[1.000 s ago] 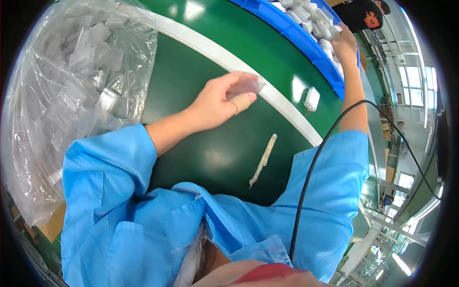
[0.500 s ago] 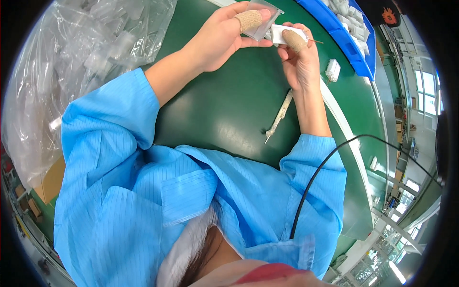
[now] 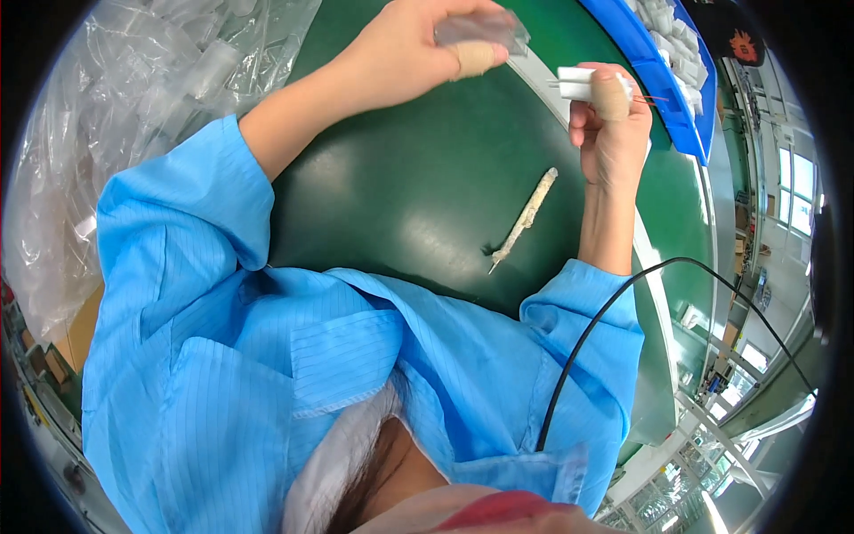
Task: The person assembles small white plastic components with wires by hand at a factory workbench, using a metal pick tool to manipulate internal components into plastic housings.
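Observation:
My left hand (image 3: pixel 414 49) is closed around a clear plastic case (image 3: pixel 485 29), thumb along its near side. To the right, apart from it, my right hand (image 3: pixel 614 133) pinches a white rectangular block (image 3: pixel 576 84) between thumb and fingers. Thin metal pins stick out of the block's left end, and thin red wires trail out on the right. Tan finger covers wrap both thumbs. On the green tabletop (image 3: pixel 382 196), between my forearms, lies a slim pen-like tool (image 3: pixel 527 218) wrapped in pale material, its pointed tip toward me.
A big clear bag (image 3: pixel 124 133) of transparent plastic cases fills the left side. At the upper right stands a blue bin (image 3: pixel 645 67) holding several white blocks. A white strip (image 3: pixel 544 82) crosses the table, and a black cable (image 3: pixel 587 325) arcs over my right sleeve.
My hands have parted: the right has moved right and slightly nearer with the white block, whose pins now show. The left still holds the clear case, now tilted differently.

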Available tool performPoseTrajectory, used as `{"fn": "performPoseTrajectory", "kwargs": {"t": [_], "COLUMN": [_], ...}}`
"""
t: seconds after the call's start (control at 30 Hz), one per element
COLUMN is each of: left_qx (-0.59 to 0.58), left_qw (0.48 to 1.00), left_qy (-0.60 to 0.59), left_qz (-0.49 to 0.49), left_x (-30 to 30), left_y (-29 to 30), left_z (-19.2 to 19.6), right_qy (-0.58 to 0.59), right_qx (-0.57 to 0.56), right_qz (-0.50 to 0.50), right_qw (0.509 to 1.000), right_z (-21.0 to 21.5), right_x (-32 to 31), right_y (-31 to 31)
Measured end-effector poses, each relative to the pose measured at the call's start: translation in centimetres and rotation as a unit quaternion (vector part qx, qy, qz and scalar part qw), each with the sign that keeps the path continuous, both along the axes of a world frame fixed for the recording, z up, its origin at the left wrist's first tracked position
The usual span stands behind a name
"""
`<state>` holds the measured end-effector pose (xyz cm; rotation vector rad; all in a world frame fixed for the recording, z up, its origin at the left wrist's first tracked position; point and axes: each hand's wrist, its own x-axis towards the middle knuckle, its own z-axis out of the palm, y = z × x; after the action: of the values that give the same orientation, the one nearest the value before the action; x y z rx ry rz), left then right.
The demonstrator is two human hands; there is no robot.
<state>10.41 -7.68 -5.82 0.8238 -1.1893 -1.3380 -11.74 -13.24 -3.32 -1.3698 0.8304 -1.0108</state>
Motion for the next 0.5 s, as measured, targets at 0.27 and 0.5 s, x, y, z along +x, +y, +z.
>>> {"fn": "performPoseTrajectory", "kwargs": {"t": [0.27, 0.5], "left_qx": [-0.164, -0.050], "left_qw": [0.945, 0.987], "left_qy": [-0.271, -0.149], "left_qz": [0.084, -0.012], "left_x": [-1.4, -0.9], "left_y": [1.3, 0.3], "left_z": [1.7, 0.3], "right_qy": [0.073, 0.121], "right_qx": [0.060, -0.008], "right_qz": [0.022, 0.046], "right_qw": [0.995, 0.992], "right_z": [0.4, -0.5], "right_x": [0.9, -0.5], "right_y": [1.0, -0.8]}}
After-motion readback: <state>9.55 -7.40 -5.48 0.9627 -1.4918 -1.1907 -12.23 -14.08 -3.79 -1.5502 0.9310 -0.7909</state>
